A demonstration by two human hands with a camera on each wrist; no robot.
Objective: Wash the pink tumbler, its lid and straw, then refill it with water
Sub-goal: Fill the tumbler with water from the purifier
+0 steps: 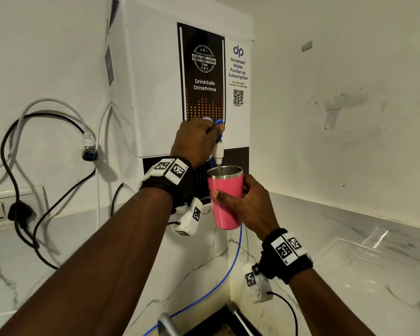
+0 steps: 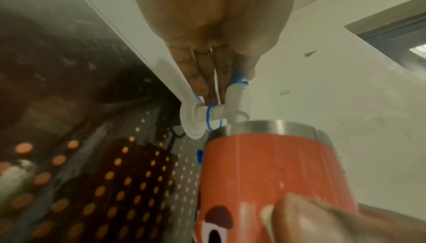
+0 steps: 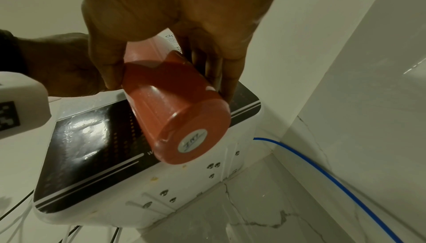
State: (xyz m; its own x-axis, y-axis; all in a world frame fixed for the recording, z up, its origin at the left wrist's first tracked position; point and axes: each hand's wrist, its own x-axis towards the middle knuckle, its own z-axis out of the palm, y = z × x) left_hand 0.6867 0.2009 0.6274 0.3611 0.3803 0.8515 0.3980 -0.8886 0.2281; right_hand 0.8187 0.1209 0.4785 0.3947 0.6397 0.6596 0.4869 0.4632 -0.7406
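1. Step in hand: we judge this to be the refill. The pink tumbler is held under the white spout of the wall-mounted water purifier, and a thin stream of water appears to run from the spout into the open steel rim.
2. Left hand: we work the blue tap lever with it. The thumb lies on the lever's top; in the left wrist view the fingers lie straight and close together behind the tap body. It presses the lever and holds nothing else.
3. Right hand: we wrap it round the tumbler wall, thumb across the front, fingers round the far side. The right wrist view shows the tumbler base hanging free, resting on nothing.
4. Tumbler position: upright, rim just below the spout, in front of the purifier's lower black panel, above the marble counter.
5. Lid and straw: neither appears in any view. The fill level cannot be seen.
6. Next move, as we judge it: watch the level, release the lever before the water nears the rim, keep the tumbler level while lowering it, then fit lid and straw.
7. Risk: overfilling or tilting spills water toward the power socket on the left.
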